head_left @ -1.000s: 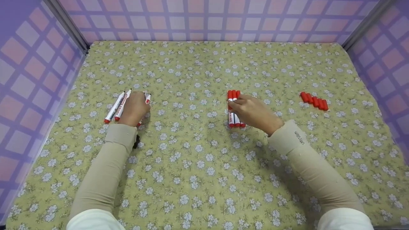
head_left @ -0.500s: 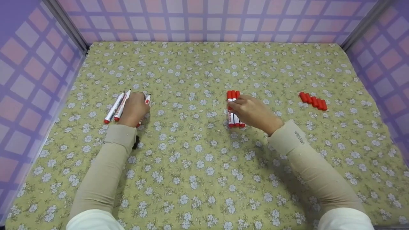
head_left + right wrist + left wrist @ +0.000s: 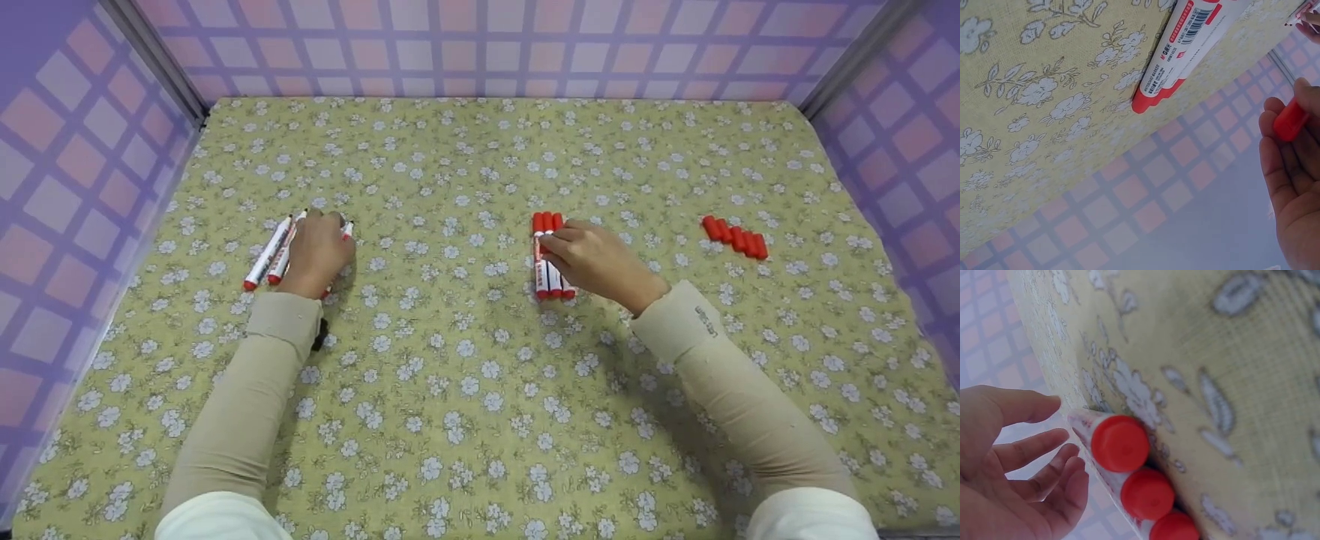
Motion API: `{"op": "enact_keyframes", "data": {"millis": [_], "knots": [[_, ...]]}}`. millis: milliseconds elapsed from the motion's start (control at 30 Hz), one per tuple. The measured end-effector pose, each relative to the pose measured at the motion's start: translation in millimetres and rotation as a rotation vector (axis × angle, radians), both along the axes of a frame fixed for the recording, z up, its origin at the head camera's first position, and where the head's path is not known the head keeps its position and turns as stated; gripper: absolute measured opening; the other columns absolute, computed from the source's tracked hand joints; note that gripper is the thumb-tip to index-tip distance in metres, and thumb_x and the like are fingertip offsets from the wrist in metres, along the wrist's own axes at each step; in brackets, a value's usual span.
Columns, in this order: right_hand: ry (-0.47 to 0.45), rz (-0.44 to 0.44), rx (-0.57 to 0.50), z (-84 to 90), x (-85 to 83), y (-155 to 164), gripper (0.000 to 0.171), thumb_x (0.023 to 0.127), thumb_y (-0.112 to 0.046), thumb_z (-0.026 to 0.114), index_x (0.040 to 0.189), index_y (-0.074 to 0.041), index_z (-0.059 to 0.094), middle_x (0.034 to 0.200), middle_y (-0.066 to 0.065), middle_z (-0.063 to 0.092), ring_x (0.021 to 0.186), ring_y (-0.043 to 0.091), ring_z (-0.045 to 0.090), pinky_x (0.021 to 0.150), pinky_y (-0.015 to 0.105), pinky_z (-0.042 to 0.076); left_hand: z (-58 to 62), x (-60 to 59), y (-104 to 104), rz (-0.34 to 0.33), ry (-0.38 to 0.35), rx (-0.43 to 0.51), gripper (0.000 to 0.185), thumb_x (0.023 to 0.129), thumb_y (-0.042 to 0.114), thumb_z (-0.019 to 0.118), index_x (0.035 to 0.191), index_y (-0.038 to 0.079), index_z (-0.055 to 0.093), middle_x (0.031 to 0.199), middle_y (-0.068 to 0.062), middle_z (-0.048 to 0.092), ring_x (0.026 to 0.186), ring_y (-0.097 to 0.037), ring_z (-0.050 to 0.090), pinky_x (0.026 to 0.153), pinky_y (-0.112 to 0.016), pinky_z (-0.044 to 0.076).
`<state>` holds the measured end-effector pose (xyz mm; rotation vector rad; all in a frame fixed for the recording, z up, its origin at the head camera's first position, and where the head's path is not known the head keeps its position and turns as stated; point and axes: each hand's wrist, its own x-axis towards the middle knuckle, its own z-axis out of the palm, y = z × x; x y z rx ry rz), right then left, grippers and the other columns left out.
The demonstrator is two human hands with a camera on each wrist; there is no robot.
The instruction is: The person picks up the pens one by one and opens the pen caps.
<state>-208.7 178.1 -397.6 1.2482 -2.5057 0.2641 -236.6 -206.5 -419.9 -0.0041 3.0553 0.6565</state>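
Left hand [image 3: 319, 251] rests open-fingered on the uncapped markers [image 3: 268, 253] near the tabletop's [image 3: 480, 375] left edge. Right hand [image 3: 596, 259] pinches a cap [image 3: 1289, 119] beside the capped markers [image 3: 547, 255]; wide bare cloth lies nearer.

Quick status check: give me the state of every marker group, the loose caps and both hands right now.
Left markers: uncapped, lying flat.
Middle markers: capped, lying side by side.
Loose caps: off, in a row.
Left hand: resting on left markers.
Right hand: pinching a red cap.
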Motion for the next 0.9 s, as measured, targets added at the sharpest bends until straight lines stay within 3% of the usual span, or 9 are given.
{"op": "enact_keyframes", "data": {"millis": [133,300,567,900], "knots": [[0.025,-0.01,-0.005,1.6,-2.5,3,0.012,0.089,-0.003,0.065,0.097,0.004,0.071,0.084,0.016,0.072,0.064,0.025,0.057,0.061,0.032,0.052,0.3,0.0,3,-0.001,0.038,0.014,0.033,0.094,0.01,0.049,0.117,-0.009,0.061,0.117,-0.031,0.051,0.107,-0.047,0.049,0.085,-0.056,0.044],[0.01,-0.042,-0.027,3.8,-6.2,10,0.015,0.088,-0.001,0.065,0.101,0.005,0.071,0.088,0.017,0.072,0.071,0.027,0.061,0.064,0.035,0.054,0.8,1.1,13,-0.02,0.074,0.041,0.032,0.095,0.011,0.049,0.119,-0.007,0.062,0.114,-0.028,0.055,0.099,-0.043,0.055,0.077,-0.052,0.048],[-0.07,-0.132,-0.064,5.5,-14.2,27,0.02,0.089,-0.002,0.064,0.107,0.004,0.07,0.099,0.019,0.072,0.084,0.03,0.066,0.071,0.039,0.057,3.4,7.8,32,-0.05,0.042,0.145,0.032,0.096,0.015,0.049,0.119,-0.002,0.063,0.107,-0.02,0.057,0.091,-0.034,0.056,0.076,-0.046,0.047],[-0.09,-0.248,-0.101,1.2,-24.5,50,0.021,0.091,-0.006,0.064,0.108,0.005,0.07,0.099,0.022,0.071,0.085,0.032,0.067,0.073,0.042,0.057,1.8,18.0,60,-0.149,-0.003,0.275,0.033,0.096,0.016,0.049,0.12,0.0,0.064,0.111,-0.016,0.062,0.094,-0.029,0.059,0.076,-0.042,0.049]]}}
